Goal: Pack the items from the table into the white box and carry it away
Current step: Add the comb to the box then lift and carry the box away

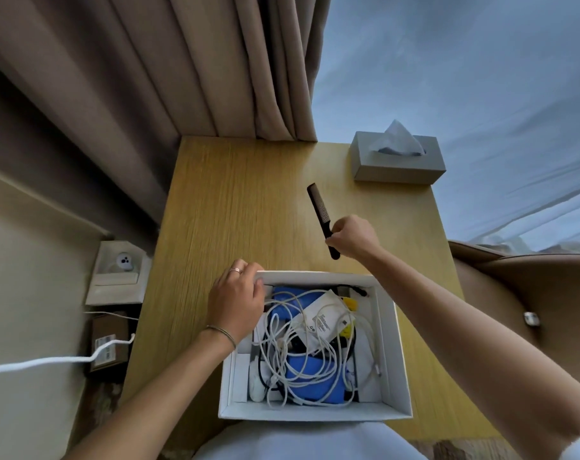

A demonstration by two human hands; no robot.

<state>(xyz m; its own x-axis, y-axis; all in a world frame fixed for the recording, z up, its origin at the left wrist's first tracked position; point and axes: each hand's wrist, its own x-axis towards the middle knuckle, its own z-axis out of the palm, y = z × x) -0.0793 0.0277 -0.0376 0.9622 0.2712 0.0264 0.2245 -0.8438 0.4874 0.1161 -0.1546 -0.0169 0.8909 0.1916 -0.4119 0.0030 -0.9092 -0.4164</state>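
The white box (396,356) sits on the near part of the wooden table (235,207). Inside it lie tangled white cables (291,353), blue items and a white label card. My left hand (237,302) rests on the box's far left corner, fingers curled over the rim. My right hand (350,235) is beyond the box's far right corner, closed around the handle of a black comb (318,207). The comb is lifted off the table and points away from me to the upper left.
A grey tissue box (398,161) stands at the table's far right corner. Brown curtains hang behind the table. A wall socket (124,260) and a small cardboard box (111,340) with a white cord are to the left. A brown chair is at right.
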